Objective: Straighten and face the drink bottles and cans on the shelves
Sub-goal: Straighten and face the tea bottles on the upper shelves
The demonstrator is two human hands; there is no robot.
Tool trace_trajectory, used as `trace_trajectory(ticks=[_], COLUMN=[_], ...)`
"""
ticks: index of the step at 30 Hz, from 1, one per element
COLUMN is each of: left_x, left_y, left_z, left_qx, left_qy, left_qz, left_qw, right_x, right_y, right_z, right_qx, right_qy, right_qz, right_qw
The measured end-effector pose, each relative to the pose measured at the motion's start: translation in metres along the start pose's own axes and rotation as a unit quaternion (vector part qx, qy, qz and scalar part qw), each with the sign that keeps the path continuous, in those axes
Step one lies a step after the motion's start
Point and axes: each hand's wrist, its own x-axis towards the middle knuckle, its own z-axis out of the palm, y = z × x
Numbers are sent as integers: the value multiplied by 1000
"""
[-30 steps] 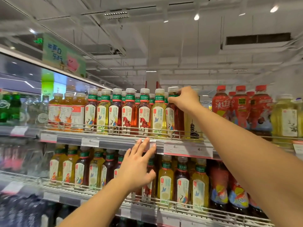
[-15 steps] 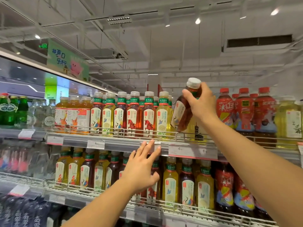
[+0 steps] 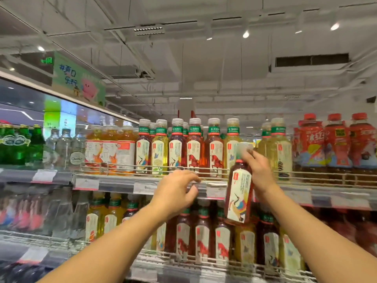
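Two bare hands reach up at a chilled drinks display. The right hand (image 3: 257,172) is raised with its arm stretched up from the lower right, fingers curled round the neck of a dark tea bottle (image 3: 239,193) and clamped on it just under the blurred white cap; the bottle hangs nearly upright, its crane label facing out, in front of the upper shelf (image 3: 122,185) edge and clear of the row behind. Half a second ago that bottle was tilted and held higher, above the shelf rail; it has since come down and outward. To its left, the left hand (image 3: 177,192) hovers before the same shelf edge, fingers loosely bent and apart, gripping nothing; earlier they were spread straight toward the price strip. Behind both hands stands the row of tea bottles (image 3: 193,148) with white caps, and to the right of the held bottle, red-capped bottles (image 3: 334,144). Below the hands, the lower shelf bottles (image 3: 204,240) show red horse labels.
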Motion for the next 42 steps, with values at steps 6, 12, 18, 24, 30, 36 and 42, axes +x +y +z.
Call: trace_trajectory(ticks=[6,12,18,24,30,36,42], left_x=[49,100,128,142,145,144,121], left_y=[-74,-109,-116,-127,-132,-119,-102], left_z=[-48,-56,-42,-41,-38,-57,-70], left_qx=[-73,-43,13,38,51,38,-14], left_qy=[104,167,138,128,112,105,206], left_qz=[-120,-170,-228,-260,-261,-282,-227], left_qw=[985,970,964,956,958,953,952], right_x=[-7,-11,-9,-9,-10,-14,-16], right_y=[24,24,23,26,25,20,15], right_z=[15,14,15,11,9,9,8], right_qx=[-79,-96,-107,-122,-130,-135,-140], right_qy=[10,-6,-2,-10,-20,-29,-39], right_qz=[-100,-117,-108,-102,-94,-87,-89], right_qw=[992,989,988,987,987,987,985])
